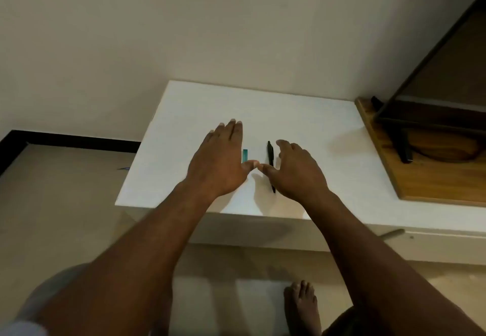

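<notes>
A white table top point(184, 114) stands against the wall. On it lies a black pen point(270, 154), pointing away from me, its near half partly hidden under my right hand. A small teal object point(245, 155) lies just left of the pen, mostly covered by my left hand. My left hand point(219, 156) hovers palm down with straight fingers. My right hand point(294, 168) is beside it, fingers loosely bent over the pen. The two thumb tips meet between the teal object and the pen. Neither hand holds anything.
A wooden board point(431, 177) lies on the table's right part, carrying a dark-framed screen point(420, 93) on a black stand. The table's near edge runs just behind my wrists. A bare foot point(302, 306) rests on the tiled floor below. A black skirting runs along the left wall.
</notes>
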A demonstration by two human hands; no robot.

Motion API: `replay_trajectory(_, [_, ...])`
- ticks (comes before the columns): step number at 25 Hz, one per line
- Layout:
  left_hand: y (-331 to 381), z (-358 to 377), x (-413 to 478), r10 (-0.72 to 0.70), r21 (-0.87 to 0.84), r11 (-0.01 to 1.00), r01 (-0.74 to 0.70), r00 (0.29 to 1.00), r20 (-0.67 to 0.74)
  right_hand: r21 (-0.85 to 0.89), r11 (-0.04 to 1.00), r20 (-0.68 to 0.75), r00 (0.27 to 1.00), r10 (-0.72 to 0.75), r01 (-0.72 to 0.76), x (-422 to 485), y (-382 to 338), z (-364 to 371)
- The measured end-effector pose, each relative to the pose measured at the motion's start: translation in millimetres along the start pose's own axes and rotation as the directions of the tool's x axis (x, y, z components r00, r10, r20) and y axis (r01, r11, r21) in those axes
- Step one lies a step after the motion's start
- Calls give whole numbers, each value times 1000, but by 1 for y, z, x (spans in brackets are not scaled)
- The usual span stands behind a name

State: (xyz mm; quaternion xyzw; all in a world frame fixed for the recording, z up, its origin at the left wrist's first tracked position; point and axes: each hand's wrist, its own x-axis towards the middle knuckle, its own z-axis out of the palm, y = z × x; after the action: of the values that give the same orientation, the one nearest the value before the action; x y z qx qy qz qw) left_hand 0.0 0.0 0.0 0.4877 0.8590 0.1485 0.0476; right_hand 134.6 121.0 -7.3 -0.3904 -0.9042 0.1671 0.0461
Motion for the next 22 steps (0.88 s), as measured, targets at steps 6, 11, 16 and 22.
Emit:
replay_trajectory(6, [7,14,15,32,-58,998,-35,997,-67,82,995,73,996,54,-60,11,1,3])
replay_trajectory(11, [6,23,14,16,-69,997,-21,998,-67,123,988,67,994,89,-97,8,3,7])
replay_trajectory(16, [4,27,13,-24,-103,995,11,992,-125,140,986,63,994,88,-96,6,-3,10])
replay_trajectory(22, [10,27,14,-101,-265,963,57,983,-154,258,954,69,988,140,-153,10,1,8])
